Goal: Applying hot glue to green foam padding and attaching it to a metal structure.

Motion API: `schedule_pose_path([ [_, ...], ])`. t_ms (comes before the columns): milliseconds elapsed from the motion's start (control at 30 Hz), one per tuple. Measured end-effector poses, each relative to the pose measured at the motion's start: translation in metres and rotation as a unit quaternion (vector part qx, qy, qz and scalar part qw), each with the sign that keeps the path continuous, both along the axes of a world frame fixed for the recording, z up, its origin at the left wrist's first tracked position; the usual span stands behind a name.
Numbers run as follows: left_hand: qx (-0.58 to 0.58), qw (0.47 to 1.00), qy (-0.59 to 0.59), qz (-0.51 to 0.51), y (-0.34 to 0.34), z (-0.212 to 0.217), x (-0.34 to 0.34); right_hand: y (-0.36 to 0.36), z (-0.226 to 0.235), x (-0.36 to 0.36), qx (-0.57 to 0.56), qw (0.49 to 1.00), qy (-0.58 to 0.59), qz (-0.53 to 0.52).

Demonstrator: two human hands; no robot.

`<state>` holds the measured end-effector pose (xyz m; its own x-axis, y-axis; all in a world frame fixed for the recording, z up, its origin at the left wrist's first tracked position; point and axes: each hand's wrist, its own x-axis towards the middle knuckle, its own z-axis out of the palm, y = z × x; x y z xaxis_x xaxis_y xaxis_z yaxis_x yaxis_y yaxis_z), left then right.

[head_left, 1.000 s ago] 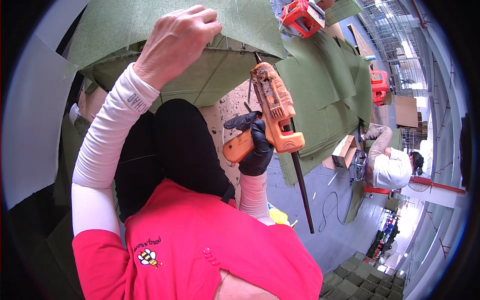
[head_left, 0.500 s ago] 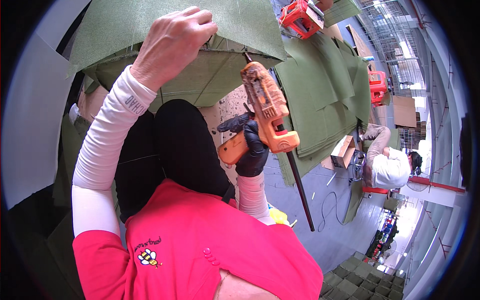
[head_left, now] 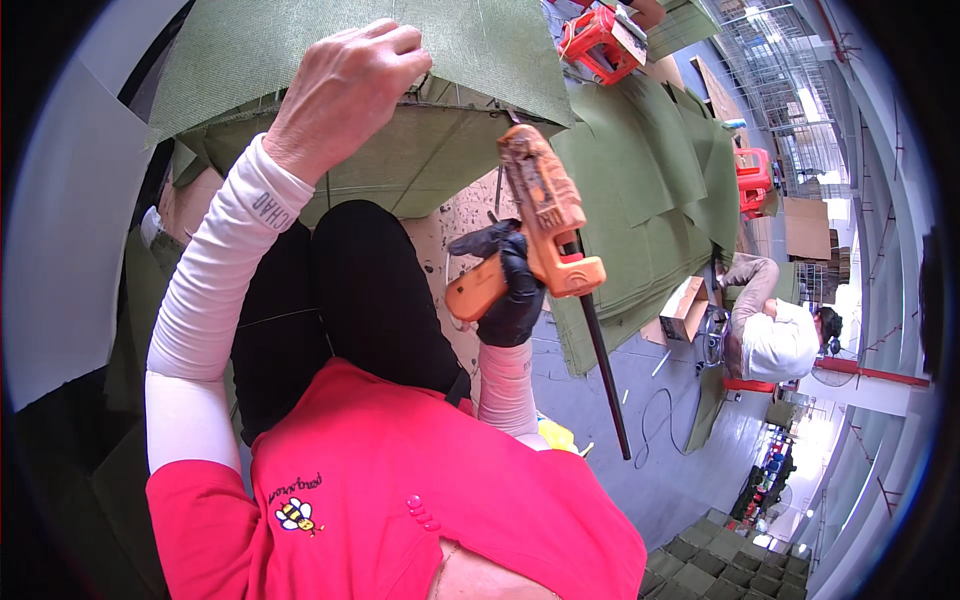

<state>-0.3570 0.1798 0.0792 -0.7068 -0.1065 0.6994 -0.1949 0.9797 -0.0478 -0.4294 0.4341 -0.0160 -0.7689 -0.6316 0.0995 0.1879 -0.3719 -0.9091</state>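
Observation:
A stained orange glue gun [head_left: 545, 200] is held by its handle in my right hand [head_left: 512, 290], which wears a black glove. From its rear sticks a long dark glue stick [head_left: 605, 380]. The nozzle meets the right part of the near edge of a green woven sheet [head_left: 470, 50]; whether it touches cannot be made out. My bare left hand [head_left: 350, 88] is closed at that same edge, fingers curled over it, with the fingertips partly hidden. Beneath the sheet hangs a green panel [head_left: 400, 155] with a dark line along its upper edge.
Stacked green sheets [head_left: 640, 200] lie to the right. Beyond are a red stool [head_left: 600, 45], another red stool [head_left: 752, 180] and an open cardboard box [head_left: 685, 308]. A person in a white top [head_left: 780, 335] sits bent over at far right. A thin cable [head_left: 655, 430] loops on the grey floor.
My right hand and the glue gun have shifted slightly to the right, the nozzle moving along the sheet's edge. My left hand stays almost in place, a touch lower.

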Motion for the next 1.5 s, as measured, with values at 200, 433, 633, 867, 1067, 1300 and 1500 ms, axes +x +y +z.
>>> schedule_pose_path([
  [200, -0.005, 1.000, 0.008, 0.000, -0.003, 0.001, 0.002, -0.003, 0.003, 0.013, 0.033, 0.999, -0.004, -0.005],
  [433, 0.003, 1.000, 0.001, 0.003, -0.003, 0.000, 0.006, -0.003, 0.006, 0.017, -0.010, 0.999, -0.009, 0.033],
  [633, -0.003, 1.000, 0.003, 0.009, -0.005, 0.002, 0.011, -0.006, 0.001, 0.020, 0.016, 1.000, -0.018, 0.014],
  [867, -0.008, 0.999, 0.043, -0.002, -0.003, 0.001, 0.013, -0.009, -0.009, 0.031, 0.081, 0.996, -0.008, -0.030],
  [1067, -0.009, 0.999, 0.034, 0.006, -0.005, 0.001, 0.015, -0.010, -0.003, 0.025, 0.000, 1.000, -0.011, 0.024],
  [1300, -0.005, 0.999, 0.034, 0.003, -0.003, 0.001, 0.016, -0.010, -0.001, 0.028, 0.018, 1.000, -0.004, 0.022],
  [1500, 0.006, 1.000, 0.004, 0.017, -0.004, 0.002, 0.019, -0.007, 0.012, 0.013, 0.030, 0.999, 0.016, 0.001],
])
